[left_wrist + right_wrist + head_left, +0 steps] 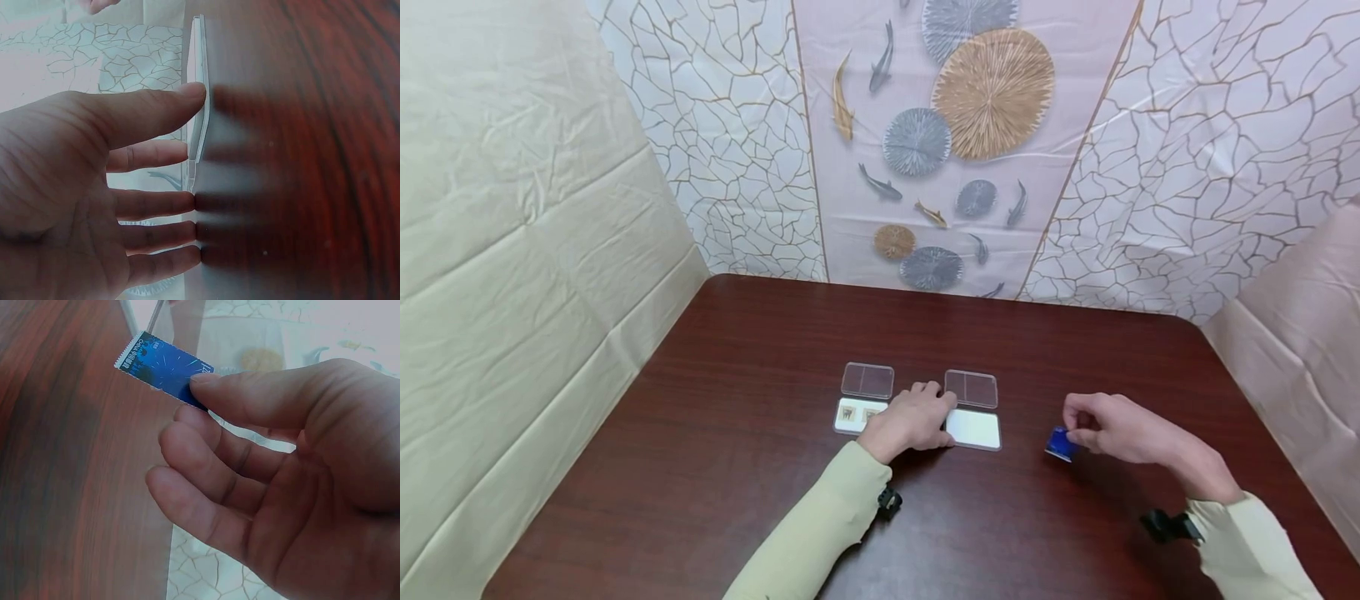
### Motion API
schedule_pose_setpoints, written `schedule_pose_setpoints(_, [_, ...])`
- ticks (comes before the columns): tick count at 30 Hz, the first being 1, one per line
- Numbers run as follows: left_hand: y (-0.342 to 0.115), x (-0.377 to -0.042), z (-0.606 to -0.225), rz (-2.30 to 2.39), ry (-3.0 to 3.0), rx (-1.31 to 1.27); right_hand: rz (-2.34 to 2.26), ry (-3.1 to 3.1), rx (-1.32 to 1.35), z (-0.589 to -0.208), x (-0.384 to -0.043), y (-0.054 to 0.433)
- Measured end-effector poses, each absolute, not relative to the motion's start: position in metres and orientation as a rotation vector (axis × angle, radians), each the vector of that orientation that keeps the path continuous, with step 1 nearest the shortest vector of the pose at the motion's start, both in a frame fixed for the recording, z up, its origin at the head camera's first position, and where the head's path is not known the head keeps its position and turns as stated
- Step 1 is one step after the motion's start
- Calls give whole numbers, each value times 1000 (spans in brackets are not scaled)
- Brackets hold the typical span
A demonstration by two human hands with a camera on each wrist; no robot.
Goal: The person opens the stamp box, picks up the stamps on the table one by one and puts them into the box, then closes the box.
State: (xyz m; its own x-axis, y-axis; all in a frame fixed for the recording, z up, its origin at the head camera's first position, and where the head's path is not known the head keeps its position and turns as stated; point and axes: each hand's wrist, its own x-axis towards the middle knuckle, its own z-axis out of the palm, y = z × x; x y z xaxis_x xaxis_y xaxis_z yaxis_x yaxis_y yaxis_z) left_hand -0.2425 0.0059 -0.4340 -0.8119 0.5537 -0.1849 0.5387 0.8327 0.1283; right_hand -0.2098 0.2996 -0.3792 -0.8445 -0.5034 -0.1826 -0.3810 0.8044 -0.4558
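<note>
My right hand [1116, 429] pinches a blue postage stamp [165, 370] between thumb and forefinger, above the table's right side. The stamp has perforated edges and printed lettering; its near corner is hidden under the thumb. My left hand [913, 419] rests with fairly straight fingers at the left end of a shallow clear case with a white inside [974, 429]. In the left wrist view the thumb [190, 94] lies against the edge of this case [200, 125]. Left of that hand, another white-lined case [850, 414] holds two small brownish stamps, the second partly covered by the hand.
Behind the cases lie two clear lids, a left lid [868, 380] and a right lid [972, 388]. All stand on a dark reddish-brown table [737, 467]. Patterned cloth [760, 125] hangs along the table's back, with plain cloth [512, 250] at the left.
</note>
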Motion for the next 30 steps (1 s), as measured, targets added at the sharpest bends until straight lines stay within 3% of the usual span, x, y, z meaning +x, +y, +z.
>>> schedule_pose_setpoints(30, [7, -242, -433, 99, 2820, 848, -733, 2626, -745, -395, -243, 235])
